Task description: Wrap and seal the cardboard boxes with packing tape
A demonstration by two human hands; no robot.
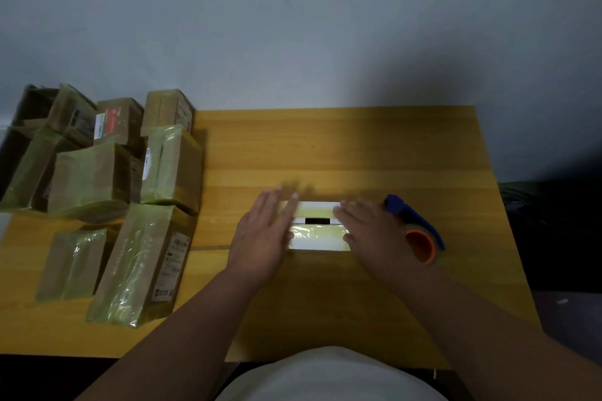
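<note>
Head view of a taping bench. At lower centre of the frame a small box (318, 227) lies flat on the wooden table (358, 146), its pale upper face bearing a dark rectangular mark and crossed by a glossy yellowish band of tape (317, 232). The left hand (260, 237) lies over the box's left end with fingers straight and close together, palm down; the right hand (371, 231) covers the right end likewise, fingers extended and relaxed, neither hand curled round anything. The fingertips are motion-blurred, so whether they press or merely rest on the surface cannot be told. Just beside the right hand, toward the right of the frame, stands a tape dispenser (415, 231) with a blue frame and an orange core. At the left of the frame a heap of wrapped boxes (107, 185), sheathed in greenish-yellow film, occupies the table's edge and the space beyond it. Judged from its size and rigid edges, the box is probably light and stiff, and unlikely to crush under flat-palm pressure; the taped band looks slick, so fingers may slide on it. A secure hold would be taken at the two short ends, on bare cardboard, where both hands now sit.
</note>
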